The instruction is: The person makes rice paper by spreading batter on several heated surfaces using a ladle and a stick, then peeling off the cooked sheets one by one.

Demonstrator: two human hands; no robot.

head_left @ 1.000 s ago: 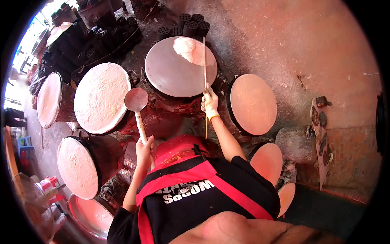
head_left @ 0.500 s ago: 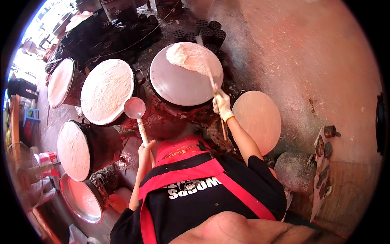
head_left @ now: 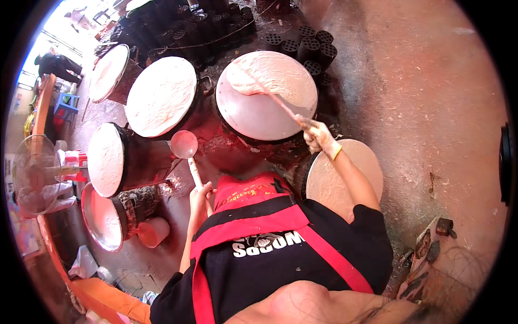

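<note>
Evidently the step in hand is spreading: a pale, wet batter [head_left: 288, 81] covers the far and right part of the round griddle [head_left: 245, 116], leaving a smooth grey stretch of metal bare toward the near left. The gloved right hand [head_left: 321, 138] has its fingers closed around a long spreading stick [head_left: 278, 100], which slants up and left across the batter; its far end is blurred, so how flat it lies there I cannot tell. The left hand [head_left: 200, 197] has its fingers wrapped round the handle of a ladle [head_left: 184, 144], whose bowl is held up and well apart from that griddle, near the edge of the batter-covered left griddle [head_left: 162, 97]. The right forearm passes over another coated round plate [head_left: 342, 175], near the red apron [head_left: 248, 194]. Black honeycomb briquettes [head_left: 308, 48] stand just beyond the griddle.

As I judge it, the next move calls for a low, even sweep of the stick toward the bare metal, pressing lightly enough to thin the thick folds without scraping through, with the ladle kept clear.
</note>
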